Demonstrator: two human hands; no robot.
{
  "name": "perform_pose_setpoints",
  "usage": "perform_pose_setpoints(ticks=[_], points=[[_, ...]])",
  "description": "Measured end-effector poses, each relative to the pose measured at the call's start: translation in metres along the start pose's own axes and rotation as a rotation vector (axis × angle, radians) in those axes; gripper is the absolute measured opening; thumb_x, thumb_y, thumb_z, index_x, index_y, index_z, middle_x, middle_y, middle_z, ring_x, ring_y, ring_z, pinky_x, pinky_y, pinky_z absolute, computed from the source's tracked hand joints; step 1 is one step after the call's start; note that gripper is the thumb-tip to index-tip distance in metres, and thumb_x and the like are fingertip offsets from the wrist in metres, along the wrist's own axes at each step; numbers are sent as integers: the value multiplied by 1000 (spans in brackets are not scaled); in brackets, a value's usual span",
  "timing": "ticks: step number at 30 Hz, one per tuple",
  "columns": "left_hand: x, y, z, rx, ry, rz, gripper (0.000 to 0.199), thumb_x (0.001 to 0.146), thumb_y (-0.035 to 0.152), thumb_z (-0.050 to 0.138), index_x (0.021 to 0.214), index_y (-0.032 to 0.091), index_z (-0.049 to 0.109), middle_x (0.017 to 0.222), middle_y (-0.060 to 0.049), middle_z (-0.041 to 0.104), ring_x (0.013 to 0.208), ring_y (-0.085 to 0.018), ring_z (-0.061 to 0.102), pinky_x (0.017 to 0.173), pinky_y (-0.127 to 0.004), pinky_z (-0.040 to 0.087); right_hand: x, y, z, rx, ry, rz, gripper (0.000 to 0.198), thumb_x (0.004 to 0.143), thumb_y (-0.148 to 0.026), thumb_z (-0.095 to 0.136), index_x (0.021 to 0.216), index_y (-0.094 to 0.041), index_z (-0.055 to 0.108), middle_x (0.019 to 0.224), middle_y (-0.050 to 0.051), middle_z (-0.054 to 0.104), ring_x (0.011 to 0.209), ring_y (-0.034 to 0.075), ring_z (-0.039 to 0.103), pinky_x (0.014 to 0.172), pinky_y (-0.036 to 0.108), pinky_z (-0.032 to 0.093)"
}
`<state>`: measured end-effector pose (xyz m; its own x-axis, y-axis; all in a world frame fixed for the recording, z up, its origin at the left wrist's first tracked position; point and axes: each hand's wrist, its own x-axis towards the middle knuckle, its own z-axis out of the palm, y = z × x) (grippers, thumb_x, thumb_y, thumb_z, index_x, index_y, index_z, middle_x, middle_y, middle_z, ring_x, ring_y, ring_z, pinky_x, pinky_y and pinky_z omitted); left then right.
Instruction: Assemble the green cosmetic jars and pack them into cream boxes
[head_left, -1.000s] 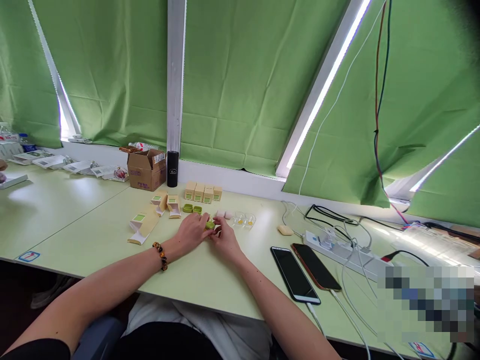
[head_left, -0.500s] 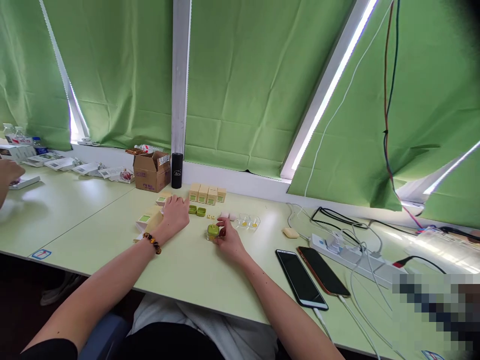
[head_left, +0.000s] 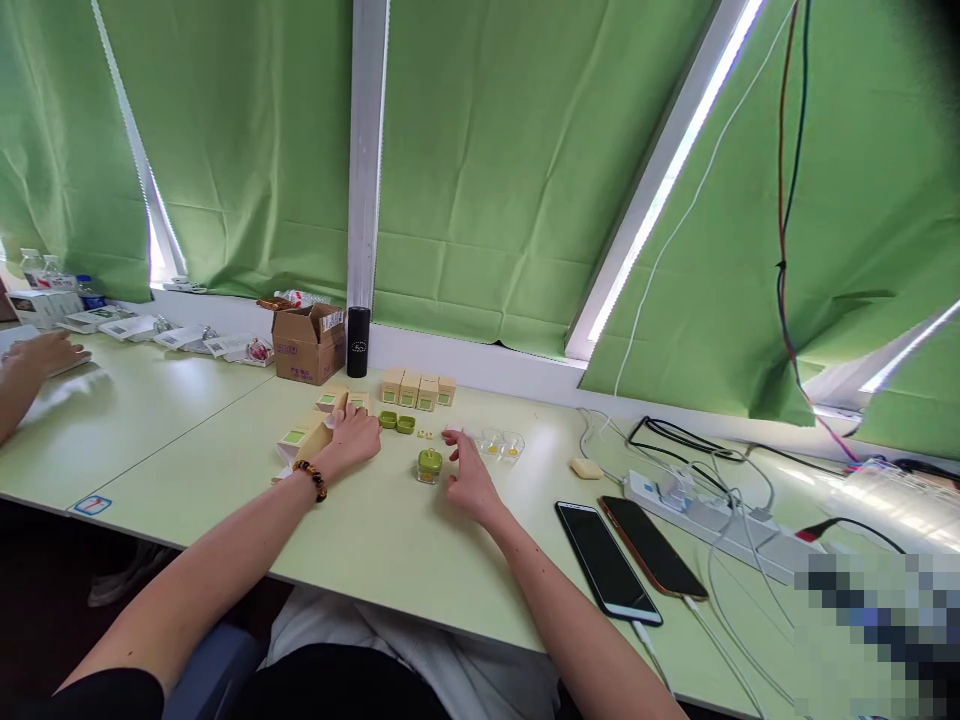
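Note:
A small clear jar with a green lid [head_left: 430, 465] stands upright on the table. Just right of it is my right hand [head_left: 471, 482], fingers apart and holding nothing. My left hand [head_left: 355, 438], palm down, reaches over the small yellow boxes [head_left: 358, 400], its fingers stretched forward and slightly bent; whether they touch a box is unclear. Something whitish lies by its fingers, too small to name. Two green square pieces [head_left: 396, 422] and tiny yellowish bits [head_left: 424, 434] sit between the hands. Behind my right hand are clear cups with yellow inside [head_left: 502, 445].
More yellow boxes [head_left: 417, 388] stand in a row, near a black cylinder [head_left: 358, 342] and an open cardboard box [head_left: 308, 345]. Two phones [head_left: 609, 562] with cables and a power strip [head_left: 709, 525] lie to the right. Another person's hand [head_left: 46, 355] is at far left.
My right hand has let go of the green-lidded jar and drawn slightly right. The fingers of my left hand have come down a little beside the yellow boxes. The other person's hand has moved right.

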<state>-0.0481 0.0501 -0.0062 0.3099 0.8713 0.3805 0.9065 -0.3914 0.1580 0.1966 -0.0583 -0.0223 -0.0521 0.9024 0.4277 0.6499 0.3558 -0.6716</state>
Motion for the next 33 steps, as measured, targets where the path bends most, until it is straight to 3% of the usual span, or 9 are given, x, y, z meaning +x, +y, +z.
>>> perform_pose_setpoints(ticks=[4,8,12,15,20,24,27,30,33], points=[[-2,4,-8,47,3,12,16,81,13,51,77,14,67,94,-21,64,106,-38,49,90,-54,38,0,-3,-2,41,142,-31,74,62,-5,51,133,-26,48,128,8,56,104,23,56,93,44,51],[-11,20,-27,43,188,75,27,89,10,42,98,13,67,110,-22,61,111,-37,47,90,-52,36,1,-8,-5,80,286,-87,57,75,-8,52,129,-24,50,124,9,57,109,25,56,98,47,49],[-28,48,-39,-30,361,228,40,96,12,38,129,17,58,126,-19,59,118,-35,45,93,-50,34,1,-18,-8,158,335,-179,35,93,-22,53,127,-26,56,121,9,56,104,24,59,97,47,50],[-42,67,-36,-101,421,389,44,99,16,41,141,20,52,132,-17,59,121,-35,45,99,-52,32,0,-27,-7,262,309,-202,33,99,-33,53,132,-30,57,127,10,50,103,22,62,101,47,51],[-57,83,-19,-164,340,613,49,99,17,44,149,20,46,135,-17,61,121,-34,47,102,-52,32,0,-38,-3,586,271,-87,54,95,-48,63,141,-34,38,141,10,43,101,18,67,97,40,56],[-63,87,-18,-201,250,746,53,99,20,48,151,18,43,135,-18,62,127,-34,48,106,-50,33,5,-36,-3,761,310,63,56,85,-54,73,121,-31,37,130,6,50,85,14,68,79,31,59],[-64,84,-24,-258,217,796,50,97,23,53,147,22,48,142,-16,59,128,-34,49,107,-52,33,8,-31,-6,801,333,122,54,81,-52,77,114,-29,40,121,4,55,84,14,68,78,31,58],[-61,77,-26,-382,296,779,39,96,20,51,134,25,55,140,-13,61,124,-31,54,109,-52,35,8,-30,-10,836,338,102,48,83,-49,74,114,-29,42,117,4,60,89,17,69,84,35,57],[-55,73,-26,-557,466,646,39,95,22,55,134,22,50,137,-15,60,126,-31,53,111,-53,36,4,-33,-11,837,314,32,46,85,-46,72,116,-30,42,120,5,61,96,20,69,87,38,57]])
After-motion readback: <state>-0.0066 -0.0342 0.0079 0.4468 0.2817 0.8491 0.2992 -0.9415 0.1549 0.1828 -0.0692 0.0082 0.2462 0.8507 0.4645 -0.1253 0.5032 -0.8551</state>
